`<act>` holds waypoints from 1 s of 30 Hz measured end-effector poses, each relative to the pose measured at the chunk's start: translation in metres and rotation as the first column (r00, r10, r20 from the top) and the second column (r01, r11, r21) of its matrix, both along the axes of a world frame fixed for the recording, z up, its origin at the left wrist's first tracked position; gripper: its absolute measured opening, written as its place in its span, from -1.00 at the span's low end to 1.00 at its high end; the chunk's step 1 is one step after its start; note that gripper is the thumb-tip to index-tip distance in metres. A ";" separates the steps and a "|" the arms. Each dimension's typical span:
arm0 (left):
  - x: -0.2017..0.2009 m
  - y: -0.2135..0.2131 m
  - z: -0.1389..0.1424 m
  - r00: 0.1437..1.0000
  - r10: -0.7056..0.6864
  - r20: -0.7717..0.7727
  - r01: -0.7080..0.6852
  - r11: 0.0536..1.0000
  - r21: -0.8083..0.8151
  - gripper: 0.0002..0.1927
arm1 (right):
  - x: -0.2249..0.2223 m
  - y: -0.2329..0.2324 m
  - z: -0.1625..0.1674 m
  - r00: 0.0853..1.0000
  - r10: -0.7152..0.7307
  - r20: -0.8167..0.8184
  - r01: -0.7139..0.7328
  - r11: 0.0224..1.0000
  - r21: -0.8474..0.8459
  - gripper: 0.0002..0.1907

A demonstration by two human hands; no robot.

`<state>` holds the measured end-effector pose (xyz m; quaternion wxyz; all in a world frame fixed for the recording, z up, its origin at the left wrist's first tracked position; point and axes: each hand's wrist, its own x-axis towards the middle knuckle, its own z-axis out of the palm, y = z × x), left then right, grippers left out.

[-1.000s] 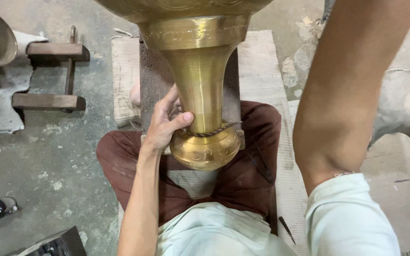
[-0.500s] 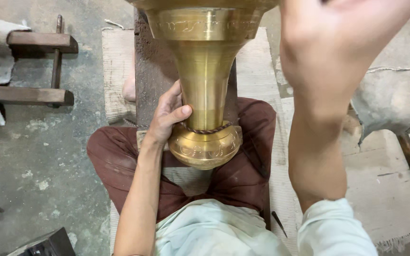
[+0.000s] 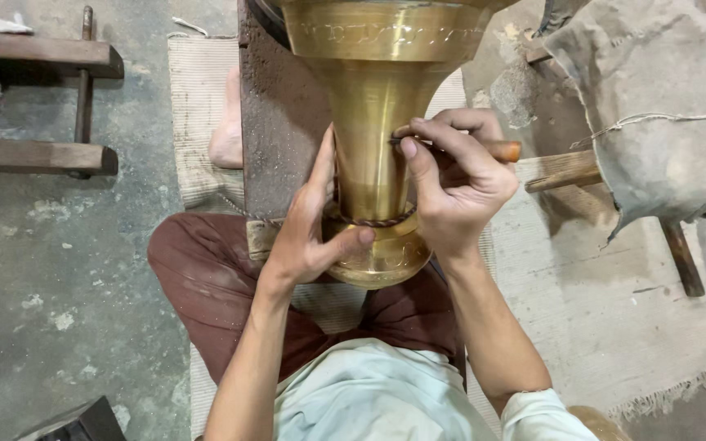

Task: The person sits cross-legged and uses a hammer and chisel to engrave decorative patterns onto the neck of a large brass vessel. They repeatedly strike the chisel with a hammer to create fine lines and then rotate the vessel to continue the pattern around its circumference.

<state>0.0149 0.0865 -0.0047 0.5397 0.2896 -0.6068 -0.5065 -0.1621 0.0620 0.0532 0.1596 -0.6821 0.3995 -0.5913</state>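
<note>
While your left hand wraps the narrow lower neck of the tall golden brass vessel, thumb pressed on its rounded base and fingers flat up the stem, your right hand is closed around a slim tool with an orange-brown wooden handle. Only the butt of that handle shows past your knuckles; the working tip is hidden behind your fingers where they meet the stem, so you cannot tell whether it touches the metal. The vessel lies across your lap over the maroon trousers, its wide upper part cut off by the top edge. A twisted band rings the stem just above the base, partly covered by your left palm. Behind the vessel stands a dark rusty metal block, its top out of view. A bare foot rests beside it on the woven beige mat. A sackcloth-wrapped bundle on a wooden frame sits to your right, and a low wooden stand to your left.
</note>
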 end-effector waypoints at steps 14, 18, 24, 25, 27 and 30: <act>0.005 0.021 0.013 0.932 0.110 0.345 -0.064 0.988 -0.142 0.59 | 0.010 -0.004 -0.002 0.999 -0.012 0.034 0.014 0.998 -0.061 -0.80; 0.005 0.021 0.013 0.928 0.116 0.355 -0.069 0.987 -0.143 0.59 | 0.010 -0.004 -0.002 0.999 -0.051 0.006 0.051 0.997 -0.065 -0.83; 0.005 0.021 0.014 0.931 0.114 0.346 -0.069 0.988 -0.138 0.58 | 0.012 -0.004 -0.002 0.998 -0.059 0.017 0.060 0.996 -0.069 -0.83; 0.005 0.021 0.014 0.927 0.123 0.353 -0.074 0.986 -0.150 0.58 | 0.012 -0.004 -0.002 0.998 -0.047 0.029 0.049 0.996 -0.070 -0.82; 0.005 0.022 0.014 0.920 0.139 0.366 -0.080 0.982 -0.173 0.59 | 0.011 -0.004 -0.003 0.999 -0.023 0.041 0.026 0.997 -0.068 -0.82; 0.004 0.021 0.013 0.931 0.111 0.347 -0.066 0.988 -0.141 0.58 | 0.010 -0.006 -0.005 0.998 0.018 0.056 -0.013 0.997 -0.082 -0.81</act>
